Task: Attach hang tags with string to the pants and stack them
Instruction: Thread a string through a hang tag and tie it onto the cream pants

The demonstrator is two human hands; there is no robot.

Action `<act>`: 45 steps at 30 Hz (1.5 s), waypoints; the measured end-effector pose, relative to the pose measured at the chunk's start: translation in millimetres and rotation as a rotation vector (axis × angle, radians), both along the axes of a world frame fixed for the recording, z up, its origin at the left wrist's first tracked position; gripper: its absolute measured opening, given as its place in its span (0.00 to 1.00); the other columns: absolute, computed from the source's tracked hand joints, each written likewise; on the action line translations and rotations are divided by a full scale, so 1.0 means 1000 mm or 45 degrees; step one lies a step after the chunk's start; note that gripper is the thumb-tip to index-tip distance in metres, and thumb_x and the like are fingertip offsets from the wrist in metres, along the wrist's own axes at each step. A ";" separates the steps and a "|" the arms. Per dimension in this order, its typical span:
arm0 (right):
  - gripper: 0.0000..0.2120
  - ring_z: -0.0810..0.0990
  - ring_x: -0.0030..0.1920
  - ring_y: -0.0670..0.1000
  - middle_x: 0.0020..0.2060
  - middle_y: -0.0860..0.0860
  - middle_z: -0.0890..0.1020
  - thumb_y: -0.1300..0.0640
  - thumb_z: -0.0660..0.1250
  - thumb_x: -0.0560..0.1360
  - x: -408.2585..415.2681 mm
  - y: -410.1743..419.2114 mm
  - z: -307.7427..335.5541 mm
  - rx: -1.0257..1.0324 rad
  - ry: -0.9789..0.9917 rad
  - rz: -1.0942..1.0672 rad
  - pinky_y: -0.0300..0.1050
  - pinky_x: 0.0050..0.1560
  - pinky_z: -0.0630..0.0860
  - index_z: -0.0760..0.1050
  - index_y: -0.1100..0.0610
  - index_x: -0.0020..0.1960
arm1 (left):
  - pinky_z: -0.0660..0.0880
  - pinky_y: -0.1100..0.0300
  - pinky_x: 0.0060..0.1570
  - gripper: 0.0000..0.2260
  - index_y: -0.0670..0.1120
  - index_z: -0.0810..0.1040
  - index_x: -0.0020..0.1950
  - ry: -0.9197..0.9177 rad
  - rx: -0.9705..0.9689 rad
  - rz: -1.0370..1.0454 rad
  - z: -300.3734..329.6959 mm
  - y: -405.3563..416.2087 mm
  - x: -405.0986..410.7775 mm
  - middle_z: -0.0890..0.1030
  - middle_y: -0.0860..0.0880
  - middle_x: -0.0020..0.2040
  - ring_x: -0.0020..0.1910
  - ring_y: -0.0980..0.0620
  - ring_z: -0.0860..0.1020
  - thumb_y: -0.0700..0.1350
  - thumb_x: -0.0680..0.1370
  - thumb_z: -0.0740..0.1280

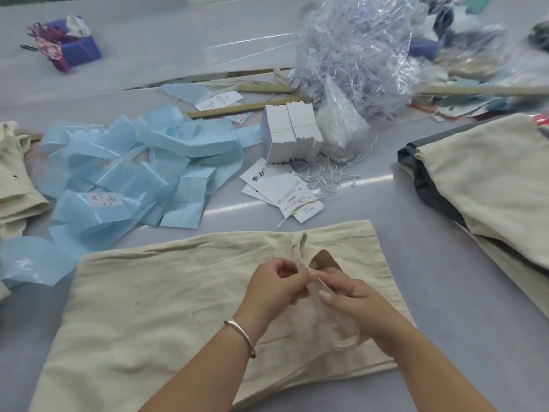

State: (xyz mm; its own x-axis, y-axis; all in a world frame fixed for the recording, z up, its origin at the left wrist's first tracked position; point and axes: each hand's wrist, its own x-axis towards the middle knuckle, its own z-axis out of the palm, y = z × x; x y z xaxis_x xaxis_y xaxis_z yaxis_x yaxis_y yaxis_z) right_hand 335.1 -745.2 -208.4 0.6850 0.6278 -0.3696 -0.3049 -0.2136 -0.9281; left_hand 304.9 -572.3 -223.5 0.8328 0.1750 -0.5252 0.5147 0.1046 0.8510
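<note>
Cream pants (142, 307) lie folded flat on the grey table in front of me. Over their waistband, my left hand (274, 285) and my right hand (347, 295) meet and pinch a thin cream belt loop (306, 267) between their fingertips. I cannot make out any string in the fingers. Loose white hang tags (282, 188) with string lie just beyond the pants. A banded block of white tags (291, 130) stands behind them, and loose white strings (329, 173) trail beside it.
A stack of folded cream and dark pants (487, 185) sits at the right. More cream fabric (15, 179) lies at the left edge. Blue plastic strips (124, 173) litter the left middle. A clear bag of strings (353, 52), wooden rulers (243, 107) and a purple box (68, 44) lie farther back.
</note>
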 end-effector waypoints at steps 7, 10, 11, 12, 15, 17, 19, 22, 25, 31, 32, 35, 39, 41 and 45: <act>0.16 0.84 0.47 0.56 0.50 0.61 0.84 0.77 0.60 0.72 -0.001 -0.015 -0.013 0.226 0.242 -0.512 0.44 0.43 0.80 0.79 0.65 0.54 | 0.73 0.53 0.38 0.08 0.40 0.77 0.37 0.053 -0.102 0.202 -0.013 0.007 -0.002 0.75 0.43 0.34 0.36 0.46 0.75 0.38 0.59 0.66; 0.19 0.84 0.45 0.55 0.50 0.60 0.83 0.76 0.69 0.65 0.001 -0.023 -0.017 0.117 0.127 -0.435 0.45 0.43 0.81 0.77 0.64 0.54 | 0.74 0.56 0.36 0.05 0.45 0.79 0.33 0.045 -0.156 0.186 -0.014 0.011 -0.006 0.77 0.45 0.32 0.34 0.48 0.77 0.38 0.59 0.66; 0.21 0.83 0.46 0.54 0.50 0.59 0.83 0.73 0.72 0.62 0.001 -0.025 -0.018 0.044 0.067 -0.379 0.45 0.45 0.80 0.77 0.62 0.54 | 0.74 0.56 0.35 0.06 0.45 0.80 0.33 0.024 -0.180 0.169 -0.015 0.013 -0.008 0.78 0.45 0.32 0.34 0.48 0.78 0.38 0.60 0.66; 0.23 0.83 0.46 0.52 0.51 0.58 0.82 0.70 0.73 0.61 0.002 -0.027 -0.018 -0.036 -0.009 -0.324 0.44 0.45 0.80 0.76 0.59 0.54 | 0.75 0.56 0.36 0.06 0.46 0.81 0.33 -0.006 -0.198 0.152 -0.016 0.014 -0.009 0.79 0.44 0.34 0.36 0.48 0.78 0.38 0.61 0.66; 0.31 0.78 0.40 0.50 0.54 0.50 0.77 0.70 0.73 0.63 0.001 -0.025 -0.015 -0.196 -0.268 -0.140 0.44 0.41 0.76 0.74 0.48 0.60 | 0.75 0.55 0.41 0.07 0.46 0.83 0.36 -0.089 -0.190 0.153 -0.018 0.012 -0.014 0.80 0.43 0.37 0.38 0.47 0.79 0.39 0.64 0.67; 0.39 0.76 0.37 0.47 0.53 0.44 0.74 0.70 0.73 0.66 0.001 -0.022 -0.013 -0.244 -0.416 0.005 0.39 0.40 0.75 0.69 0.40 0.68 | 0.75 0.56 0.38 0.07 0.48 0.84 0.35 -0.079 -0.151 0.214 -0.018 0.010 -0.015 0.80 0.45 0.35 0.37 0.48 0.78 0.39 0.64 0.66; 0.35 0.73 0.37 0.42 0.50 0.42 0.74 0.63 0.75 0.68 0.003 -0.016 -0.011 -0.312 -0.497 0.107 0.34 0.41 0.72 0.70 0.38 0.68 | 0.77 0.60 0.35 0.08 0.50 0.85 0.34 -0.068 -0.112 0.287 -0.018 0.007 -0.015 0.82 0.48 0.35 0.35 0.50 0.80 0.39 0.68 0.68; 0.15 0.73 0.41 0.40 0.42 0.42 0.74 0.47 0.76 0.67 0.003 -0.002 -0.013 -0.543 -0.619 0.085 0.36 0.43 0.68 0.81 0.44 0.53 | 0.77 0.64 0.30 0.13 0.54 0.85 0.35 -0.050 -0.022 0.338 -0.018 0.002 -0.012 0.85 0.51 0.35 0.33 0.56 0.82 0.42 0.77 0.67; 0.05 0.71 0.38 0.41 0.38 0.43 0.70 0.50 0.72 0.70 -0.001 0.014 -0.018 -0.646 -0.653 -0.115 0.40 0.41 0.66 0.79 0.50 0.38 | 0.77 0.64 0.31 0.14 0.50 0.85 0.35 -0.012 0.070 0.333 -0.016 0.000 -0.011 0.85 0.51 0.35 0.33 0.56 0.82 0.45 0.79 0.66; 0.21 0.69 0.33 0.44 0.37 0.46 0.69 0.53 0.69 0.75 0.000 0.024 -0.025 -0.597 -0.610 -0.270 0.38 0.34 0.63 0.64 0.50 0.27 | 0.76 0.69 0.32 0.16 0.60 0.85 0.39 -0.058 0.024 0.201 -0.011 0.006 -0.017 0.86 0.56 0.39 0.37 0.60 0.83 0.51 0.82 0.61; 0.21 0.68 0.33 0.44 0.36 0.46 0.69 0.54 0.68 0.75 0.001 0.024 -0.026 -0.587 -0.607 -0.270 0.39 0.34 0.63 0.64 0.51 0.27 | 0.77 0.68 0.35 0.15 0.60 0.85 0.41 -0.070 -0.002 0.183 -0.011 0.008 -0.019 0.86 0.55 0.42 0.40 0.59 0.83 0.52 0.81 0.62; 0.20 0.69 0.33 0.42 0.37 0.45 0.70 0.54 0.68 0.75 0.001 0.024 -0.026 -0.523 -0.574 -0.300 0.39 0.35 0.64 0.65 0.51 0.27 | 0.80 0.57 0.47 0.11 0.54 0.86 0.49 -0.105 -0.122 0.129 -0.011 0.015 -0.023 0.86 0.48 0.50 0.49 0.51 0.83 0.51 0.75 0.64; 0.22 0.70 0.34 0.40 0.35 0.43 0.68 0.50 0.69 0.75 0.003 0.024 -0.022 -0.524 -0.581 -0.293 0.34 0.33 0.64 0.65 0.50 0.26 | 0.77 0.49 0.48 0.15 0.49 0.85 0.51 -0.135 -0.199 0.101 -0.011 0.017 -0.026 0.84 0.41 0.51 0.48 0.45 0.82 0.54 0.69 0.68; 0.21 0.70 0.35 0.41 0.36 0.43 0.69 0.48 0.69 0.74 0.003 0.024 -0.022 -0.571 -0.607 -0.280 0.35 0.33 0.63 0.67 0.50 0.26 | 0.76 0.49 0.45 0.13 0.49 0.85 0.49 -0.128 -0.193 0.100 -0.012 0.017 -0.026 0.84 0.41 0.48 0.45 0.44 0.81 0.53 0.70 0.67; 0.22 0.73 0.39 0.45 0.38 0.45 0.73 0.35 0.71 0.62 0.004 0.029 -0.015 -0.747 -0.653 -0.265 0.42 0.36 0.69 0.71 0.52 0.30 | 0.74 0.58 0.29 0.10 0.50 0.85 0.41 -0.118 -0.150 0.082 -0.012 0.015 -0.027 0.82 0.45 0.37 0.34 0.49 0.79 0.47 0.70 0.64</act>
